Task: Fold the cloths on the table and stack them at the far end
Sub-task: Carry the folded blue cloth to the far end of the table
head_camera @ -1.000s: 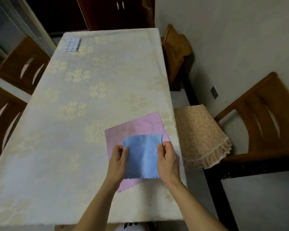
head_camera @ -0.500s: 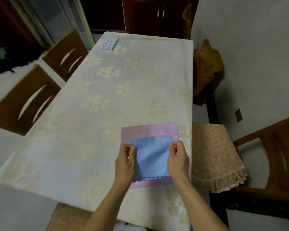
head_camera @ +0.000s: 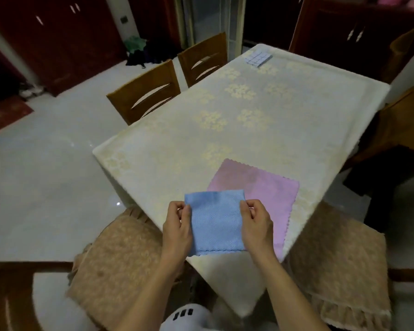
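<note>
I hold a folded blue cloth (head_camera: 215, 223) above the near corner of the table (head_camera: 261, 130). My left hand (head_camera: 177, 228) pinches its left edge and my right hand (head_camera: 256, 225) pinches its right edge. A pink cloth (head_camera: 263, 187) lies flat on the tablecloth just beyond and to the right, partly hidden by the blue one. At the far end of the table rests a small folded checked cloth (head_camera: 258, 58).
Two cushioned chairs (head_camera: 120, 254) (head_camera: 339, 266) flank the near table corner. Two wooden chairs (head_camera: 148, 91) stand along the table's left side, another (head_camera: 402, 120) at the right. Dark cabinets line the back.
The view has swung left, so the table now appears diagonal. Both hands still hold the blue cloth, which has shifted towards the near corner, off most of the pink cloth.
</note>
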A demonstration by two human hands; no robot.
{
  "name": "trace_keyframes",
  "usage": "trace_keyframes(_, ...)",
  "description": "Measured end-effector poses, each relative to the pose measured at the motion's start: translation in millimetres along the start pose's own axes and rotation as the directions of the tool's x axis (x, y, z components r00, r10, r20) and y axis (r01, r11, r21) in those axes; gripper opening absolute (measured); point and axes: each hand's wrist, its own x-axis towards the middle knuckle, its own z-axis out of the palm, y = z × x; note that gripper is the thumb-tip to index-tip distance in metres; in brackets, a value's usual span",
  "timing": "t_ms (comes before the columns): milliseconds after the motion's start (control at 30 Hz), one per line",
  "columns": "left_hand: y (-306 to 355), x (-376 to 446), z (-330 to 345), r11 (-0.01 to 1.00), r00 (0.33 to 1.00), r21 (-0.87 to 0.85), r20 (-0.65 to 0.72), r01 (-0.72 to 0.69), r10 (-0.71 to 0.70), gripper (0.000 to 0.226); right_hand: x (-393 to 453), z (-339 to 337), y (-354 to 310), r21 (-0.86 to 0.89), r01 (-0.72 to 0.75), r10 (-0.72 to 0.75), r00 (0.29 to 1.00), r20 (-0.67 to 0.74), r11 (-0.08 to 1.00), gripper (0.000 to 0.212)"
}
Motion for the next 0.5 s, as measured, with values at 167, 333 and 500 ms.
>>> trace_keyframes(167, -16.4, -53.5, -35.8, 0.992, 0.977, -0.120, -0.205, 0.038, -0.062, 0.017, -32.1, 20.0, -3.5, -0.039, 0.079, -0.071, 0.979, 0.189, 0.996, 0.021)
trace_keyframes(333, -35.2, -100.7, -82.9, 0.976, 0.904, -0.148, -0.375, 0.160, -0.205, 0.019, -71.4, 60.1, -13.4, -0.046, 0.196, -0.167, 0.918, 0.360, 0.979, 0.018)
trace_keyframes(500, -51.2, -141.1, -129.0, 0.953, 0.782, -0.198, -0.545, 0.230, -0.302, 0.018, -116.1, 100.8, -25.1, 0.013, 0.288, -0.254, 0.819, 0.515, 0.957, 0.018)
